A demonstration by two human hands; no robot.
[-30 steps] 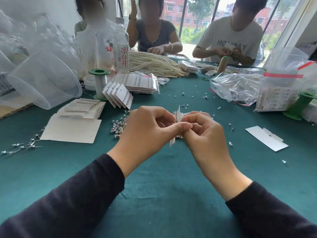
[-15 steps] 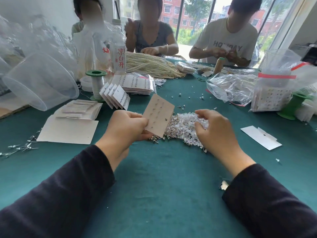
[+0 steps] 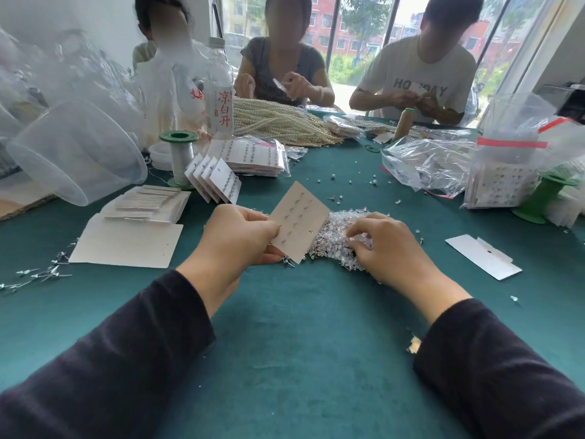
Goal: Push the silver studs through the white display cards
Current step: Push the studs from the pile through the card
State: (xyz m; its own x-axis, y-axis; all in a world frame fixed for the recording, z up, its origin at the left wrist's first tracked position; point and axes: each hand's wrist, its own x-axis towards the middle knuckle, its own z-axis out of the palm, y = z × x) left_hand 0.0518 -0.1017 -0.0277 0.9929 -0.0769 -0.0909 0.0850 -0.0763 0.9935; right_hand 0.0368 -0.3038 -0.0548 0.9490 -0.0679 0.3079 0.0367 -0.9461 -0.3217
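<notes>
My left hand (image 3: 235,237) pinches a white display card (image 3: 299,221) by its left edge and holds it tilted above the green table. Rows of small holes show on the card, and one stud post sticks out near its lower right. Just behind and right of the card lies a heap of silver studs with clear stones (image 3: 340,240). My right hand (image 3: 384,247) rests on this heap with its fingers curled down into the studs; whether a stud is pinched between the fingertips is hidden.
Stacks of blank cards (image 3: 145,205) and a flat white sheet (image 3: 126,245) lie at the left, filled cards (image 3: 218,180) beyond. A clear tub (image 3: 76,153), spool (image 3: 180,156) and bottle (image 3: 220,99) stand behind. A loose card (image 3: 482,256) lies right. Three people work across the table.
My hands, joined on the card a second ago, have parted. The left now holds the card flat and tilted, and the right has dropped onto the stud heap, fingers curling in.
</notes>
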